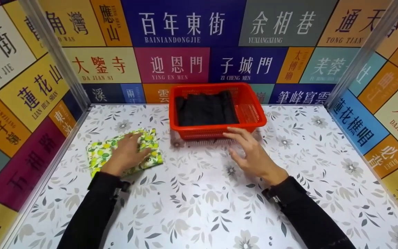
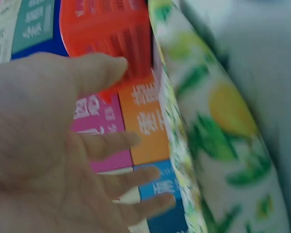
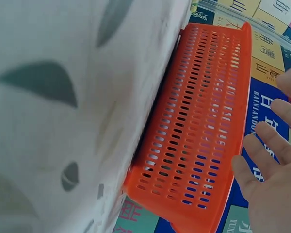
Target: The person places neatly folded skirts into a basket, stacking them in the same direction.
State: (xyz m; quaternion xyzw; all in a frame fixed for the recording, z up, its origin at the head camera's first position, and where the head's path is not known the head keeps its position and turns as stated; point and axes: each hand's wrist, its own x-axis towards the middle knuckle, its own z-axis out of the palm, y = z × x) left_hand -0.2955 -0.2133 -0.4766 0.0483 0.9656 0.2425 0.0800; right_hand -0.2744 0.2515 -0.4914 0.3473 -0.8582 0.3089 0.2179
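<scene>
Head view: a red basket [image 1: 199, 133] with perforated walls stands at the far side of the floral-patterned surface [image 1: 192, 207], against the lettered panels [image 1: 185, 22]; black cloth [image 1: 206, 109] lies inside it, filling the left and middle portions and leaving bare space at the right end. The lemon-print cloth [image 1: 154, 152] lies on the surface to the left of the basket and nearer the person, apart from it. The left hand [image 1: 126, 152] is over this cloth, fingers relaxed; the right hand [image 1: 250, 155] is at the basket's near rim, its fingers loosely extended. As judged from this arrangement, the work is partway along: the black cloth is already in the basket, while the lemon-print cloth, outside it, remains to be dealt with. Left wrist view: the thumb and fingers are spread and hold nothing; the lemon-print cloth, apparently folded, lies just beyond the fingertips. Right wrist view: the fingers are parted and empty beside the basket's rim; whether they touch it cannot be told.
</scene>
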